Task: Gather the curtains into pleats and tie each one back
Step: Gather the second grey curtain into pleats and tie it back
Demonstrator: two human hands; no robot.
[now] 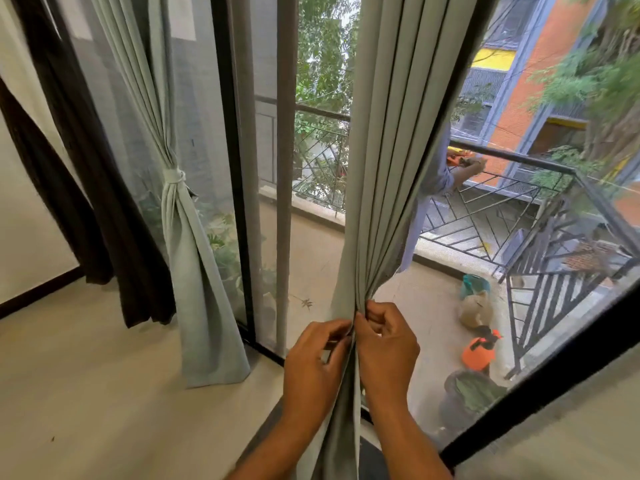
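A pale grey-green curtain (388, 150) hangs in front of the window, drawn into several vertical pleats that narrow to a bunch at waist height. My left hand (313, 362) and my right hand (386, 344) pinch that bunch from either side, fingers curled into the folds. Below my hands the fabric hangs straight down between my forearms. To the left, a second curtain (194, 258) of the same colour is gathered and bound by a fabric tie (174, 176) knotted round its middle.
A dark brown curtain (104, 202) hangs at the far left beside a white wall. The black-framed glass door (235, 168) opens onto a balcony with a metal railing (485, 216), a person standing there, bags and an orange spray bottle (479, 351). Beige floor lies underfoot.
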